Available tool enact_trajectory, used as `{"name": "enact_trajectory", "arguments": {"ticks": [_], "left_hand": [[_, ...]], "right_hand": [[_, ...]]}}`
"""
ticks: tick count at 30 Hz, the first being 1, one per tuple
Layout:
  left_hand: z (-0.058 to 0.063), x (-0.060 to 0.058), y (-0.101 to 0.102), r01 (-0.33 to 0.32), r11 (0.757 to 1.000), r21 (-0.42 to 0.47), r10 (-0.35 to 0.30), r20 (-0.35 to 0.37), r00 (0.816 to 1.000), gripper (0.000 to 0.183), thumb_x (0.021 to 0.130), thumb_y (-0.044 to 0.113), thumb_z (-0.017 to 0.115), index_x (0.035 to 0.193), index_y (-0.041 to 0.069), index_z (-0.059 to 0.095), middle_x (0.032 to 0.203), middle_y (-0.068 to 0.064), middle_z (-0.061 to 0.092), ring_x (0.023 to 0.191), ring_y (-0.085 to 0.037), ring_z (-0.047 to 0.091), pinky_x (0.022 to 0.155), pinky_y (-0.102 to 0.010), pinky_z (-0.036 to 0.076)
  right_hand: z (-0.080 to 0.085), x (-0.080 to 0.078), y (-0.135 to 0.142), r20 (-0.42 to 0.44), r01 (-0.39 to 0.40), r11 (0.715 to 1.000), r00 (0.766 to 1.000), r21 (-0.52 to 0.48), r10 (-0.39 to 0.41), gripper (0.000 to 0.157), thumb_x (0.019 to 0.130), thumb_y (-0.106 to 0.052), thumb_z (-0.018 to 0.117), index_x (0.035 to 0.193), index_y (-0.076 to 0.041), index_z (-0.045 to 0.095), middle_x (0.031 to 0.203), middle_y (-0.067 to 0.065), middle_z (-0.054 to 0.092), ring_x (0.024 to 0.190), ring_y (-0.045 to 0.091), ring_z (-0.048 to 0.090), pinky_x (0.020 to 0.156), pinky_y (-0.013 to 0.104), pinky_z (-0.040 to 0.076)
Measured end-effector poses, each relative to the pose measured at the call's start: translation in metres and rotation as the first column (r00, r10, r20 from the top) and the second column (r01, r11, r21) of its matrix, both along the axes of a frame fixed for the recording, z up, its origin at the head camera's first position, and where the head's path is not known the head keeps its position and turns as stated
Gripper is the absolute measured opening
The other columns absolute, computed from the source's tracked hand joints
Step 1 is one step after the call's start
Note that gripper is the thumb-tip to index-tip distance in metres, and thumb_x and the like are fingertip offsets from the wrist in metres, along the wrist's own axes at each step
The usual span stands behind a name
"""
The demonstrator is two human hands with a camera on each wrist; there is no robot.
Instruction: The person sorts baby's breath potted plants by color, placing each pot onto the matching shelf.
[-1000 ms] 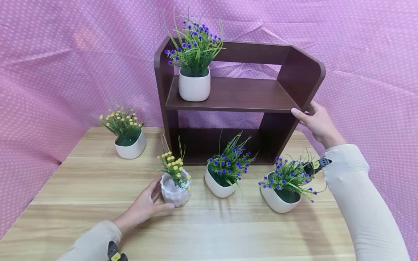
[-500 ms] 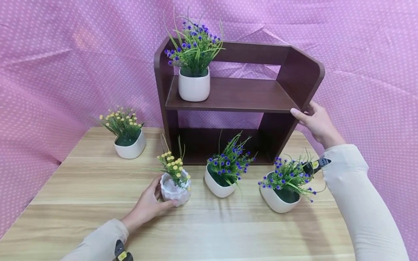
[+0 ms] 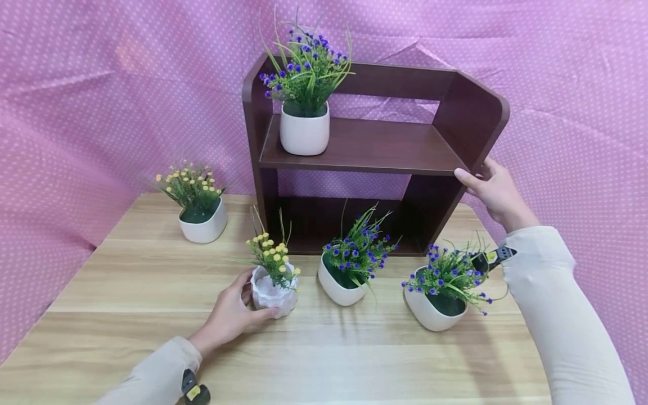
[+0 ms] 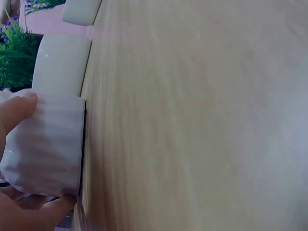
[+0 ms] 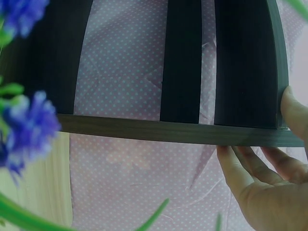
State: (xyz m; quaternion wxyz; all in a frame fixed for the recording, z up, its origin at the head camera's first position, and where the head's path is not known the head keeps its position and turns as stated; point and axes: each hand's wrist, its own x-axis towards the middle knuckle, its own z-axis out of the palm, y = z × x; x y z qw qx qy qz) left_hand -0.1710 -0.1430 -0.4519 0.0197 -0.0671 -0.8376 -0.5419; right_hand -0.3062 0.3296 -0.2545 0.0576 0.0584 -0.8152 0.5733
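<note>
In the head view my left hand (image 3: 230,315) holds a small white flowerpot with a wavy rim (image 3: 273,298), thumb at its near side and fingers round its left. Yellow flowers (image 3: 273,256) grow from it. The left wrist view shows the same flowerpot (image 4: 48,144) between thumb and fingers, its base close over the wood. At the far right, my right hand (image 3: 498,194) grips the side panel of a dark brown two-tier shelf (image 3: 385,146). Seen from the right wrist, the thumb lies on the front edge and the fingers on the outer face of the side panel (image 5: 139,129).
A white pot of purple flowers (image 3: 305,132) stands on the shelf's upper tier, at its left. Two similar pots, one in the middle (image 3: 339,287) and one at right (image 3: 430,309), stand before the shelf. A yellow-flowered pot (image 3: 205,225) sits back left. Pink dotted cloth (image 3: 101,112) hangs behind.
My left hand has moved slightly right, and its thumb has come up against the wavy-rimmed flowerpot. My right hand keeps its hold on the shelf. The whole head view has shifted slightly.
</note>
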Motion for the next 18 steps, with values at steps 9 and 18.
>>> {"name": "enact_trajectory", "arguments": {"ticks": [9,18], "left_hand": [[0.007,-0.005,0.016,-0.044,0.998,-0.034,0.042,-0.069,0.997,0.095,0.064,0.021,0.090,0.140,-0.003,0.040,0.134,-0.027,0.051,0.116,-0.038,0.057,0.095,-0.036,0.049],[0.020,-0.021,0.037,-0.079,0.997,0.017,0.081,-0.159,0.984,0.095,0.065,0.022,0.089,0.142,-0.002,0.038,0.133,-0.025,0.052,0.111,-0.038,0.061,0.094,-0.038,0.050]], "right_hand": [[-0.003,-0.001,0.003,-0.005,0.001,1.000,1.000,-0.014,-0.001,0.069,0.091,-0.026,0.065,0.150,-0.012,0.032,0.147,0.017,0.034,0.122,0.014,0.047,0.088,0.014,0.049],[0.000,-0.002,0.001,0.007,-0.007,1.000,1.000,0.009,0.007,0.071,0.092,-0.027,0.064,0.152,-0.014,0.029,0.154,0.016,0.028,0.136,0.025,0.036,0.094,0.018,0.047]]}}
